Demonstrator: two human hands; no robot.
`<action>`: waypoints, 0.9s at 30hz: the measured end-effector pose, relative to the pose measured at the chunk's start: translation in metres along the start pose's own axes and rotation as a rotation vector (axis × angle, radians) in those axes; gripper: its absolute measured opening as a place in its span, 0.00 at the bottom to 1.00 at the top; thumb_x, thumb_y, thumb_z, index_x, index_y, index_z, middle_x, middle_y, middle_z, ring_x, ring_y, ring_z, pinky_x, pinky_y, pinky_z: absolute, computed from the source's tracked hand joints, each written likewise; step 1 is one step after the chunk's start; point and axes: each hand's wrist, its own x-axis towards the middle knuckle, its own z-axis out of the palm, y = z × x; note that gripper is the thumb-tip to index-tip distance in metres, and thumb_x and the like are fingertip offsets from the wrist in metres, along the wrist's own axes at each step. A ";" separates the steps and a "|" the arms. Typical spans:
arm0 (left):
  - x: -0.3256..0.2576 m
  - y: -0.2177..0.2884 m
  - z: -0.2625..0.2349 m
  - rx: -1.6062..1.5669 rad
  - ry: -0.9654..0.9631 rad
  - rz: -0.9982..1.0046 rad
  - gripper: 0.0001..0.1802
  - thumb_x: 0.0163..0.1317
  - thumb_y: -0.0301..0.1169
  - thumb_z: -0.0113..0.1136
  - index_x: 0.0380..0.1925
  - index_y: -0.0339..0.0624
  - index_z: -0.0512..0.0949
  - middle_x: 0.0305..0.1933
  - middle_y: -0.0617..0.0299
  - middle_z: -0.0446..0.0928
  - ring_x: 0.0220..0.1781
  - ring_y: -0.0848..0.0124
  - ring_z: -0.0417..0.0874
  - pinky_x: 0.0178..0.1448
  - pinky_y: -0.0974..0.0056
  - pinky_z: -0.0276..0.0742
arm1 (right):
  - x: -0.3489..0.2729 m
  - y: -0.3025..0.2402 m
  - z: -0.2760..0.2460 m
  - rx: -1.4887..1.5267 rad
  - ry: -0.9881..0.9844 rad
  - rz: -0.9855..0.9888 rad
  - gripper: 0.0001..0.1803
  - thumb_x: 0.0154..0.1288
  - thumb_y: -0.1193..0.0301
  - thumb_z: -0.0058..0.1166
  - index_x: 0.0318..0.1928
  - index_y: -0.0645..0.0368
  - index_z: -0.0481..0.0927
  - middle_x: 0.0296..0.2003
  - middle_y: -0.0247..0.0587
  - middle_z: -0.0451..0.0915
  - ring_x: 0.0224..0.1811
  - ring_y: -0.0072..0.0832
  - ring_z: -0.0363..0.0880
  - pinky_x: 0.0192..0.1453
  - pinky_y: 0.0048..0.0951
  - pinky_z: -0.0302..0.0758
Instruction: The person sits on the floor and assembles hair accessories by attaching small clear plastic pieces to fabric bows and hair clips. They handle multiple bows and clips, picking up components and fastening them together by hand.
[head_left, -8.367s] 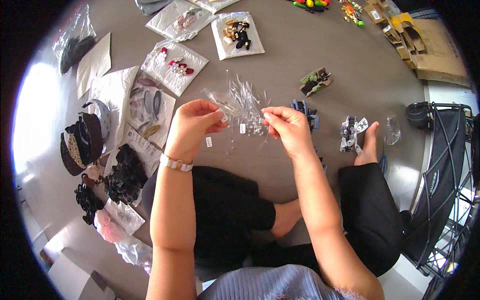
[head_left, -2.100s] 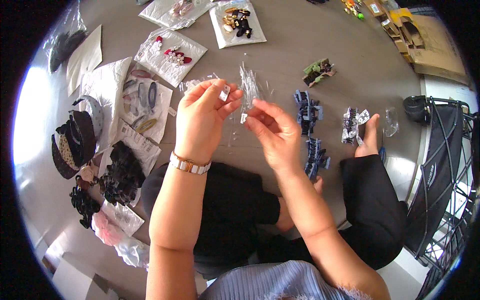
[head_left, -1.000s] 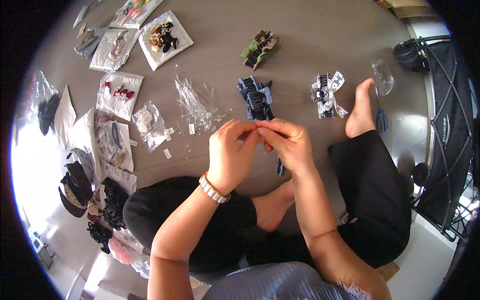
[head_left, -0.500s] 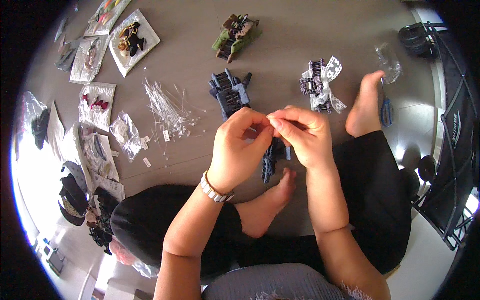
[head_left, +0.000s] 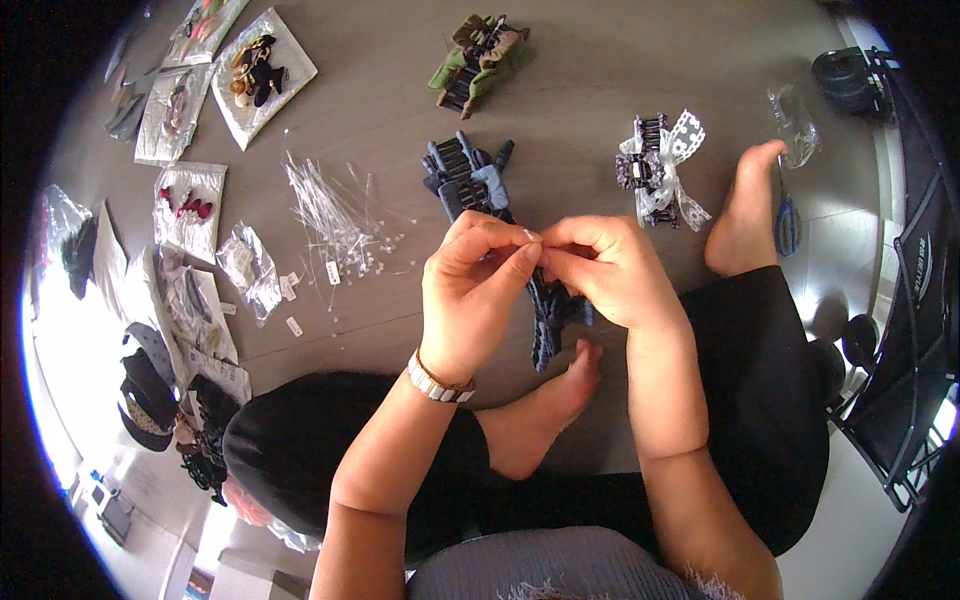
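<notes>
My left hand [head_left: 475, 275], with a pale bracelet at the wrist, and my right hand [head_left: 612, 268] meet fingertip to fingertip. Both are closed in a pinch on something too small to make out. Just beyond the left fingers, a blue fabric hair claw clip [head_left: 462, 178] lies on the floor. Partly hidden under my hands is a dark blue fabric hair clip [head_left: 547, 322]. Farther off sits a green and brown hair claw clip [head_left: 478, 62]. To the right rests a dark claw clip with a white lace bow [head_left: 655, 172].
Thin clear plastic strands [head_left: 335, 215] lie heaped at left, beside small white tags [head_left: 294, 326]. Packaged hair accessories [head_left: 262, 78] line the far left. Blue-handled scissors [head_left: 788, 228] lie by my right foot [head_left: 742, 215]. A black folding frame [head_left: 905, 300] stands at right.
My fingertips have shifted slightly left and remain pinched together. A small pale spot now shows at the left fingertips. The view has moved a little; the clips lie as before.
</notes>
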 end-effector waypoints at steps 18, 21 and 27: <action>0.027 -0.004 -0.022 1.005 0.250 0.506 0.12 0.44 0.23 0.64 0.32 0.42 0.80 0.36 0.58 0.71 0.41 0.60 0.69 0.46 0.59 0.67 | 0.055 0.026 0.008 -0.702 0.253 -0.505 0.05 0.54 0.75 0.55 0.32 0.60 0.80 0.25 0.43 0.75 0.28 0.42 0.77 0.30 0.36 0.72; 0.029 -0.005 -0.022 0.981 0.241 0.480 0.12 0.44 0.23 0.64 0.33 0.40 0.80 0.35 0.57 0.71 0.40 0.60 0.70 0.45 0.59 0.68 | 0.057 0.025 0.012 -0.663 0.240 -0.544 0.05 0.53 0.76 0.54 0.32 0.61 0.80 0.25 0.43 0.75 0.27 0.42 0.76 0.30 0.36 0.72; 0.031 -0.003 -0.023 0.937 0.244 0.457 0.10 0.46 0.21 0.64 0.31 0.38 0.81 0.35 0.58 0.72 0.36 0.65 0.75 0.40 0.65 0.72 | 0.060 0.025 0.017 -0.563 0.225 -0.578 0.06 0.52 0.77 0.54 0.33 0.62 0.79 0.24 0.44 0.74 0.27 0.42 0.76 0.30 0.36 0.71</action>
